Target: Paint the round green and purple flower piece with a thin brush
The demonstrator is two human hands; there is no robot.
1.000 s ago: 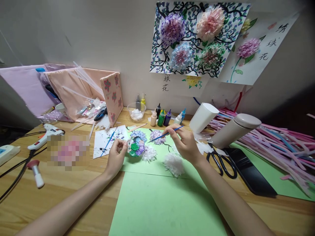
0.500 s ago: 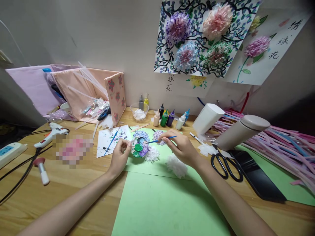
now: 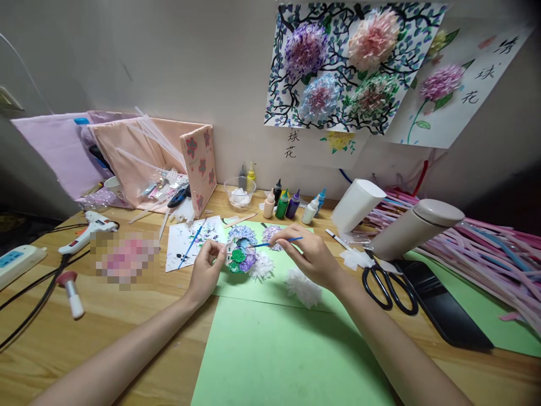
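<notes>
My left hand pinches the edge of a small round paint palette with green, purple and blue paint in its wells. In my right hand is a thin blue paintbrush, its tip at the blue side of the palette. Behind and beside the palette lie a blue-purple paper flower, a purple-pink paper flower partly behind my fingers, and a white paper flower. Another white paper flower rests below my right hand. All lie on green paper.
A paint-marked sheet carries a second blue brush. Paint bottles and a clear bowl stand at the back. To the right are black-handled scissors, a phone and a tumbler; a glue gun lies left.
Both hands stay almost in place, still holding the palette and the paintbrush. The brush tip remains at the palette; the palette's tilt shifts very slightly.
</notes>
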